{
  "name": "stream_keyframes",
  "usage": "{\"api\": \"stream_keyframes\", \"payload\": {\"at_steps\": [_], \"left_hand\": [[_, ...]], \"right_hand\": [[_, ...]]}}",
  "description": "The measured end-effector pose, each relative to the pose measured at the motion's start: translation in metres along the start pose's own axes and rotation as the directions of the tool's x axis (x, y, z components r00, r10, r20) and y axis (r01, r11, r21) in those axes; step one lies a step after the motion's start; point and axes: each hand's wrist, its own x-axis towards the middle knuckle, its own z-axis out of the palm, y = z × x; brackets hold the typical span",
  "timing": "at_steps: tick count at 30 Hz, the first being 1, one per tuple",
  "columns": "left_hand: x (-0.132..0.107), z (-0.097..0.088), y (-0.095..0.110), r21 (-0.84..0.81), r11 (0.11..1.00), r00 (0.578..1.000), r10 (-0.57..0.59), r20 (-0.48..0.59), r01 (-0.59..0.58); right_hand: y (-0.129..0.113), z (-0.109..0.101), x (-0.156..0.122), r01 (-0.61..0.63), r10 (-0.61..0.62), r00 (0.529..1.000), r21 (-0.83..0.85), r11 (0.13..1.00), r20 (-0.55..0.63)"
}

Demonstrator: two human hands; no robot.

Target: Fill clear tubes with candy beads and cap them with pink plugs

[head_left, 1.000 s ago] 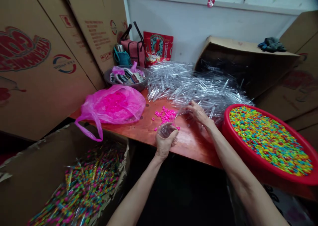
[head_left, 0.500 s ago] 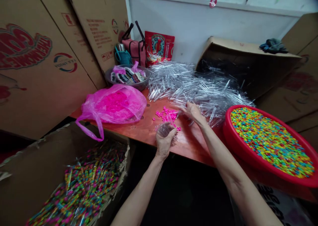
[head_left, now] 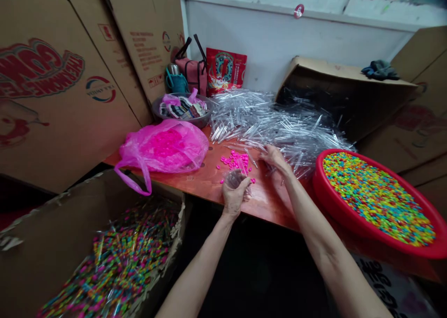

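My left hand [head_left: 234, 194] is above the orange-red wooden table [head_left: 268, 201], shut on a small bundle of clear plastic tubes [head_left: 234, 179]. Just beyond it lies a scatter of bright pink beads [head_left: 235, 161]. My right hand [head_left: 275, 159] rests at the front edge of a large heap of clear plastic tubes [head_left: 275, 127], its fingers among the nearest tubes. Whether those fingers hold a tube is hard to see. A wide red tub [head_left: 335, 201] full of multicoloured beads [head_left: 377, 199] sits right of my right hand.
A pink plastic bag [head_left: 164, 148] of pink beads lies on the table's left. Behind it is a metal bowl [head_left: 206, 118] of packets. At lower left, an open cardboard box [head_left: 87, 197] holds filled, colourful tubes. Cardboard sheets line both sides, and a white wall stands behind.
My right hand has shifted a little along the heap's edge, with its fingers drawn in. My left hand still holds the bundle. The whole view has tilted slightly.
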Motion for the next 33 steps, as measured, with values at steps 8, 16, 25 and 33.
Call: {"api": "stream_keyframes", "payload": {"at_steps": [8, 16, 25, 33], "left_hand": [[0.000, 0.002, 0.001, 0.020, 1.000, 1.000, -0.007, -0.002, 0.007], [-0.003, 0.001, 0.002, 0.032, 1.000, 1.000, -0.002, 0.004, 0.002], [-0.003, -0.002, 0.002, 0.053, 0.998, 0.999, -0.030, 0.032, 0.028], [-0.003, -0.001, 0.001, 0.051, 0.999, 0.999, -0.018, 0.028, 0.016]], "right_hand": [[0.020, -0.024, -0.011, -0.005, -0.011, 0.999, 0.337, 0.942, 0.044], [-0.038, 0.023, 0.014, 0.022, -0.038, 0.987, 0.102, 0.995, 0.154], [-0.008, -0.018, -0.007, 0.096, -0.146, 0.984, 0.391, 0.915, 0.101], [-0.018, 0.007, 0.007, 0.085, -0.074, 0.995, 0.172, 0.981, -0.071]]}}
